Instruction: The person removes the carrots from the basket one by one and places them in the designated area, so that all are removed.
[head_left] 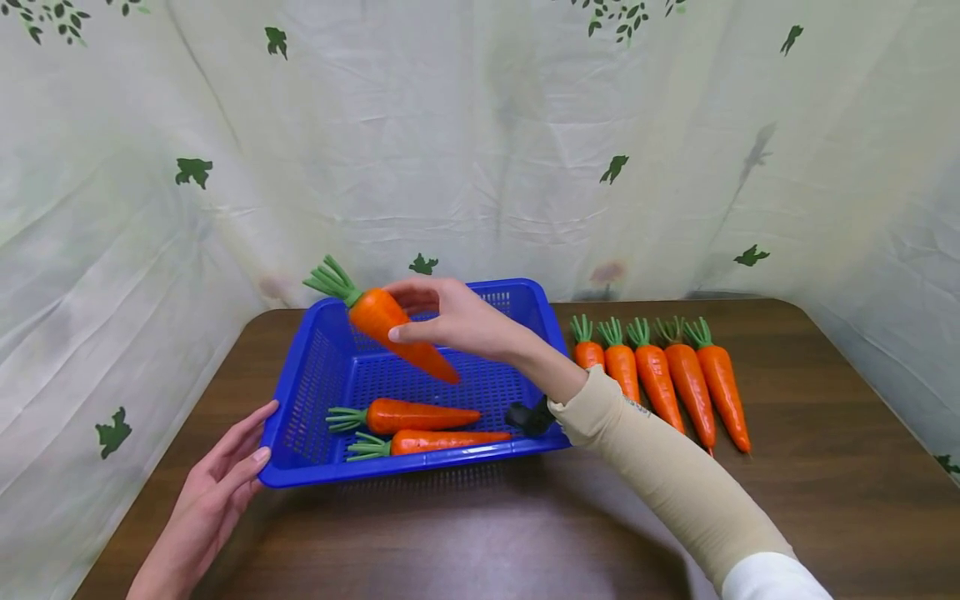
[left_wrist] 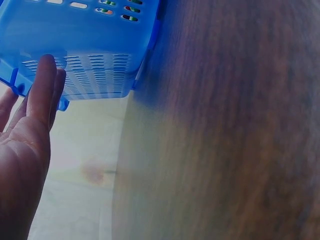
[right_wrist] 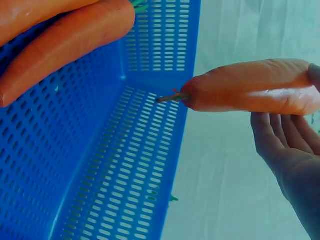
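Observation:
My right hand [head_left: 468,321] grips a carrot [head_left: 375,312] around its thick upper part, holding it above the blue plastic basket [head_left: 337,473]. Its green stem points up and to the left, and its tip slants down to the right. Inside the basket, two carrots lie side by side near the front wall, one farther back [head_left: 420,415] and one nearer [head_left: 442,441]. At the basket's left front corner, my left hand [head_left: 213,483] touches the outside with fairly straight fingers. The left wrist view shows those fingers [left_wrist: 42,92] against the basket's outer wall.
Several carrots [head_left: 688,387] lie in a row on the brown wooden table [head_left: 810,467], right of the basket. The right forearm partly covers the row. A pale curtain [head_left: 450,167] with green leaf prints hangs behind and at both sides.

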